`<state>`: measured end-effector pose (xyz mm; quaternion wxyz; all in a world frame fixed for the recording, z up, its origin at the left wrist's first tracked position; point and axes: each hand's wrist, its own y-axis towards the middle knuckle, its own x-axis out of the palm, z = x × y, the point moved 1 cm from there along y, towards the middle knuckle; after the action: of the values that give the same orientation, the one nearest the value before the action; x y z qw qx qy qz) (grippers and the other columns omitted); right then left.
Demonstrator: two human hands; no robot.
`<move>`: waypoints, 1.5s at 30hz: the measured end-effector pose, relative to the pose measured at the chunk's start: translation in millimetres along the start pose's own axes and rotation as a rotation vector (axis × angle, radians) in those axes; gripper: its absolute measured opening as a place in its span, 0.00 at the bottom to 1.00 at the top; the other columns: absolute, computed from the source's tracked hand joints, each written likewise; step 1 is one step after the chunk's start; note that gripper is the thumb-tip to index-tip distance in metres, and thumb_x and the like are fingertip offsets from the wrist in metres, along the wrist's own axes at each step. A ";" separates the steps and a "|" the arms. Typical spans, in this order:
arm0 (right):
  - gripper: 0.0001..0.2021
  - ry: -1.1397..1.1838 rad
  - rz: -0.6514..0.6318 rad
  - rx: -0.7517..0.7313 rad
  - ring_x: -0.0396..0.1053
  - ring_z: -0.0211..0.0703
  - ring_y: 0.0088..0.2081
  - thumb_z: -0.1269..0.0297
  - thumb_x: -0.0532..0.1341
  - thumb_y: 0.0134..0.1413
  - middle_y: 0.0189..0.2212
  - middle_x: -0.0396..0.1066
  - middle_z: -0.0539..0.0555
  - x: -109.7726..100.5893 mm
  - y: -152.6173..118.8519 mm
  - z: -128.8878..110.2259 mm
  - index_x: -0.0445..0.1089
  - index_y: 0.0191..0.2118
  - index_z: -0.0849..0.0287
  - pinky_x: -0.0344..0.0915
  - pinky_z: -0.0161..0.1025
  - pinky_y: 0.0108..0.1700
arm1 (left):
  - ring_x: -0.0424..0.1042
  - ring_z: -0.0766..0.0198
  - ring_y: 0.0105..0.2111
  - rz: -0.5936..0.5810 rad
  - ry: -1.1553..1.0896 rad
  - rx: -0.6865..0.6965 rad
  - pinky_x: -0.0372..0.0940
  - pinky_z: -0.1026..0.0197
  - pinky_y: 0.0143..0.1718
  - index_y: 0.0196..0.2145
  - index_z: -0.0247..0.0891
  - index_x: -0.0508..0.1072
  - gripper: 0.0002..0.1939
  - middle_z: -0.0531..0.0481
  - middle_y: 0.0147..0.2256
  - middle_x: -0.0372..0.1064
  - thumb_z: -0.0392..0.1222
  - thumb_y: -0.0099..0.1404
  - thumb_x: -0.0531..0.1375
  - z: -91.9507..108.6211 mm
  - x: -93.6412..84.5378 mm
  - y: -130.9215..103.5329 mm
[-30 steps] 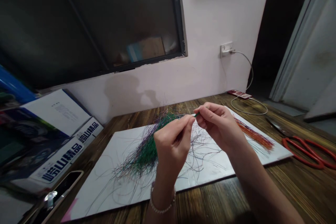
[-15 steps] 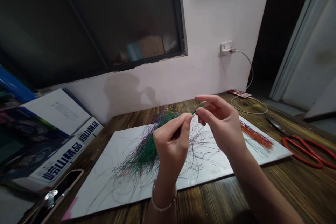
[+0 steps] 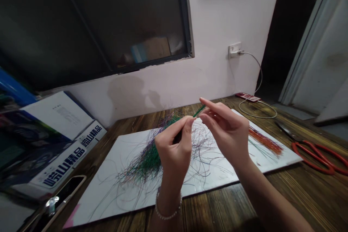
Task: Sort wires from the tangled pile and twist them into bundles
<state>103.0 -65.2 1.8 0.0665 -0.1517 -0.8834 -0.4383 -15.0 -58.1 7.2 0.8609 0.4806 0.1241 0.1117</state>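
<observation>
My left hand (image 3: 175,141), with a beaded bracelet at the wrist, pinches a short bundle of thin green wires (image 3: 199,111) between thumb and forefinger. The bundle slants up to the right from the fingertips. Right beside it is my right hand (image 3: 227,125), its forefinger stretched out past the bundle's upper end and its thumb apart. Whether a right finger touches the wires is hard to see. Below and behind the left hand, a large tangled heap of green and purple wires (image 3: 152,157) lies on a white board (image 3: 108,192).
Orange-red wires (image 3: 266,141) lie on the board's right part. Red-handled scissors (image 3: 318,156) rest on the wooden table (image 3: 217,203) at the right. A phone (image 3: 247,96) with a charging cable is at the back. Boxes (image 3: 65,148) and another phone (image 3: 65,192) are at the left.
Both hands have shifted slightly left. My right thumb has come away from the green wires, and more of the bundle shows above my left fingertips.
</observation>
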 end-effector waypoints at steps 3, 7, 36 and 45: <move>0.18 -0.060 -0.020 -0.038 0.67 0.39 0.33 0.71 0.62 0.53 0.32 0.70 0.50 -0.6 -0.4 0.8 0.71 0.50 0.47 0.66 0.40 0.33 | 0.69 0.71 0.24 0.006 -0.006 -0.009 0.66 0.68 0.26 0.30 0.39 0.77 0.03 0.53 0.27 0.74 0.36 0.59 0.62 -0.8 -0.6 0.8; 0.20 -0.127 -0.028 -0.066 0.67 0.39 0.32 0.71 0.60 0.55 0.33 0.70 0.51 -0.6 -0.9 -3.0 0.69 0.53 0.47 0.67 0.40 0.33 | 0.70 0.70 0.25 0.010 -0.037 -0.028 0.66 0.68 0.26 0.30 0.39 0.78 0.04 0.53 0.28 0.75 0.36 0.60 0.62 -0.8 -0.4 0.4; 0.22 -0.251 -0.217 -0.039 0.46 0.34 0.18 0.68 0.54 0.58 0.17 0.49 0.43 0.6 -4.1 1.4 0.61 0.58 0.51 0.48 0.36 0.21 | 0.72 0.68 0.25 0.011 0.014 0.010 0.68 0.66 0.27 0.31 0.38 0.78 0.04 0.50 0.28 0.76 0.37 0.60 0.61 -3.7 -2.9 1.9; 0.25 -0.140 -0.227 0.068 0.44 0.35 0.18 0.66 0.52 0.61 0.16 0.47 0.42 -1.1 -2.4 -3.7 0.52 0.63 0.51 0.45 0.36 0.20 | 0.72 0.69 0.27 -0.022 -0.007 0.034 0.67 0.67 0.29 0.32 0.39 0.76 0.04 0.51 0.29 0.75 0.35 0.61 0.60 -1.0 0.8 1.3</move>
<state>103.2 -69.7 2.0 -0.0400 -0.0787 -0.9117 -0.4013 -14.6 -56.4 7.6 0.8541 0.4943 0.1283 0.0985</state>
